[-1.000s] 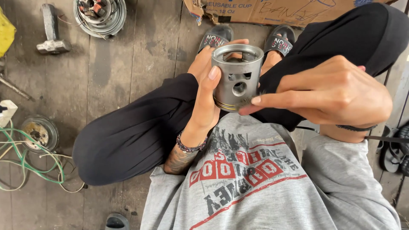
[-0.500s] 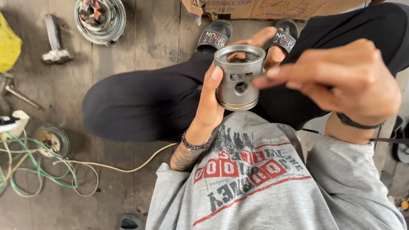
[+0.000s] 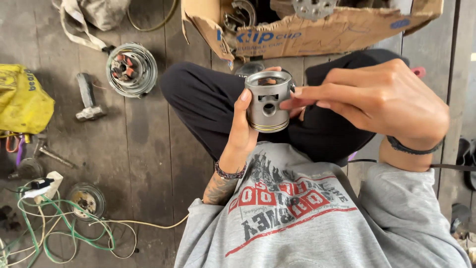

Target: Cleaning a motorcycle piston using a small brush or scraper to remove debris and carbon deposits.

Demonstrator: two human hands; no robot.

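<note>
Head view: the left hand (image 3: 242, 130) is closed around a grey metal piston (image 3: 268, 100), thumb up along its near left side and fingertips showing behind its open top rim. The piston is held upright above the lap, over the black trousers (image 3: 208, 104), open end toward the camera, a round pin hole in its side wall and rings near its lower edge. The right hand (image 3: 382, 101) comes in from the right with fingers (image 3: 302, 101) stretched out flat and together, their tips touching the piston's right side; it grips nothing. A dark band (image 3: 414, 147) sits on the right wrist and a beaded bracelet (image 3: 229, 173) on the left.

On the wooden floor (image 3: 144, 149) to the left lie a hammer (image 3: 87, 99), a round wound coil part (image 3: 131, 69), a yellow bag (image 3: 22, 99) and a tangle of green and white wires (image 3: 64, 233). A torn cardboard box (image 3: 307, 30) with metal parts stands beyond the knees.
</note>
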